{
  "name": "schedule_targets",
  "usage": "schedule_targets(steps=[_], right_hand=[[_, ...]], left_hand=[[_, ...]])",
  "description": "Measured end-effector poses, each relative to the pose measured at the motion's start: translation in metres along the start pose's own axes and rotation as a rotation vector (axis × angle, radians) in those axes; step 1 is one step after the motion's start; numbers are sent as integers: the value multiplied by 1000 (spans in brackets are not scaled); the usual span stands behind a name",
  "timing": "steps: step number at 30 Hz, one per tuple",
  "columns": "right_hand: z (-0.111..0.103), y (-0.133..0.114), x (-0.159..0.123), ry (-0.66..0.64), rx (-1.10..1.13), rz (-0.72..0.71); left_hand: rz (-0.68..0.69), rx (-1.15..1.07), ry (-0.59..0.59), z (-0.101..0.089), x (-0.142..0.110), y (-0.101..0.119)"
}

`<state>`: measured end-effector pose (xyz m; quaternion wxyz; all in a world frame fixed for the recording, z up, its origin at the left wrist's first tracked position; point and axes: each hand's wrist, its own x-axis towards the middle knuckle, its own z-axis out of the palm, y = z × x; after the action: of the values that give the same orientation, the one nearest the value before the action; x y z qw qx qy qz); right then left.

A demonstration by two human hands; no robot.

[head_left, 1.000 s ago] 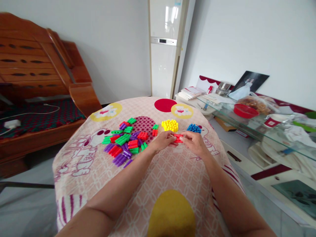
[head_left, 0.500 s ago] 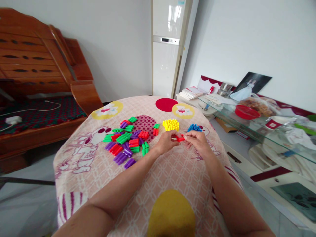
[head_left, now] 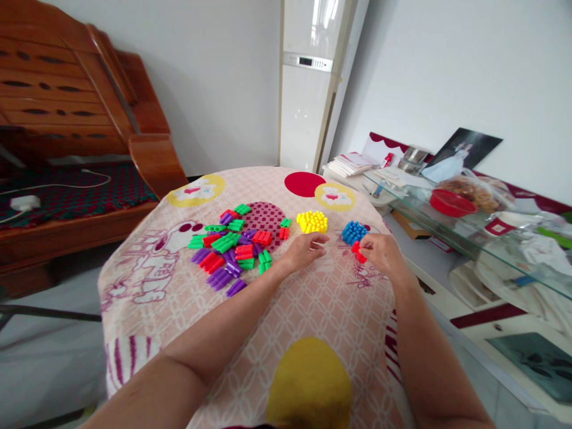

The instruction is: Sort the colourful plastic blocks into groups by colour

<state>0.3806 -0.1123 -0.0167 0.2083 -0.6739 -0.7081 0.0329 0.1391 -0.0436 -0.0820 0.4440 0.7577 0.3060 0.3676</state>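
Observation:
My right hand [head_left: 379, 253] pinches a small red plastic building piece [head_left: 358, 252] just in front of a cluster of blue pegs [head_left: 354, 232]. My left hand [head_left: 308, 250] is held over the cloth with its fingers apart and nothing in them. Beyond its fingertips lies a cluster of yellow pegs [head_left: 312, 222]. To its left, a green piece and a red piece [head_left: 285, 233] sit together. Farther left spreads a loose pile of ribbed red, green and purple plastic pieces [head_left: 230, 244].
A patterned cloth covers the round table [head_left: 313, 310]. On the right stands a glass-topped cabinet [head_left: 482, 238] with a red bowl [head_left: 453, 202] and papers [head_left: 353, 164]. A wooden bench [head_left: 75, 137] is at the left, and a tall white appliance [head_left: 306, 107] stands behind the table.
The red piece has moved right, toward the blue pegs, in my right hand. My left hand has let go of it and its fingers have spread. The view has shifted slightly.

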Motion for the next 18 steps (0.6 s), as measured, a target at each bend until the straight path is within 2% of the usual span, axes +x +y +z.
schedule_targets(steps=[7,11,15,18], right_hand=[[-1,-12,-1,-163,-313,4],[-2,-14,-3,-151,-341,18],[2,-15,-2,-17,-289,63],[8,-14,-1,15,-238,53]], left_hand=[[-51,122,-43,-2,-1,6],[-51,276,-6,-12,1,16],[-68,659,155,-44,1,22],[-190,945,135,-80,-6,21]])
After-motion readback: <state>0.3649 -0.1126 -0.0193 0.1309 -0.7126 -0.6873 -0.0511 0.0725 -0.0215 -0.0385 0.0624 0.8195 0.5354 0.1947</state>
